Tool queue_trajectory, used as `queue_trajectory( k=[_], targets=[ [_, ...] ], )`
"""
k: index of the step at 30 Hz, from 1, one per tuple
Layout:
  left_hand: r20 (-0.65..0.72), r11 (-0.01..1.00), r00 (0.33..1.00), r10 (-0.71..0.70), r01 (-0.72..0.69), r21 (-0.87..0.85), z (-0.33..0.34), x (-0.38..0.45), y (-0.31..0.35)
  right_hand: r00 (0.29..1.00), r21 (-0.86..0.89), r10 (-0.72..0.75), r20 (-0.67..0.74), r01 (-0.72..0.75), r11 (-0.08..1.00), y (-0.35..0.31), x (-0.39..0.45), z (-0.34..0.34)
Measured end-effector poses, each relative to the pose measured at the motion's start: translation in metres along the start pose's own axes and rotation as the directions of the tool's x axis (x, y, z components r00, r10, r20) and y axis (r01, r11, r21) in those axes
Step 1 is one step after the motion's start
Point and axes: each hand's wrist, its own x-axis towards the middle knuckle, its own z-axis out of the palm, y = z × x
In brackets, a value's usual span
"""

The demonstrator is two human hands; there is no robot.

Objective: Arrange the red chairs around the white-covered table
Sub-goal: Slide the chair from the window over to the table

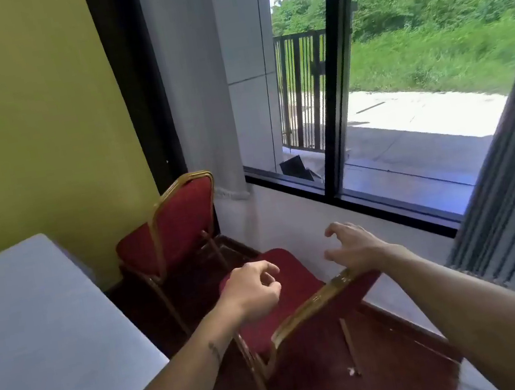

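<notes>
Two red chairs are seen by the table [35, 331], whose white cover fills the view from 7 to 9 o'clock. The far chair [173, 228] stands at 11 o'clock, in the corner; the near chair [300, 306] sits at 6 o'clock, its gold back rail nearest. Nothing is held: the left hand [254, 291] is loosely curled above the seat, the right hand [355, 246] spread with fingers apart over the rail (contact cannot be told). The rail is best gripped by both hands, then the chair turned toward the table.

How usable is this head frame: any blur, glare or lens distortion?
Head view: daylight through the black-framed window overexposes the pavement outside; wide-angle bending curves the frame; right hand and the nearer red gold-framed chair are slightly motion-blurred; white-covered table looks bluish and featureless.
</notes>
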Motion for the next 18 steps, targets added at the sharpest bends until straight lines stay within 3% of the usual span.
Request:
queue_trajectory(
  k=[7,14,18],
  targets=[
    [0.225,0.992,0.973,-0.052,0.024,0.125,0.085,0.045,0.055,0.995,-0.051,0.072,0.071,-0.068,0.996,0.081,0.011,-0.004],
    [0.113,0.933,0.992,-0.055,0.011,0.358,0.132,0.072,0.069,0.996,0.107,0.092,0.019,-0.094,0.990,0.121,0.018,0.017],
    [0.164,0.878,0.971,-0.171,0.075,0.473,0.139,0.082,0.050,0.985,0.292,0.172,-0.019,-0.159,0.943,0.117,0.024,0.034]
  ],
)
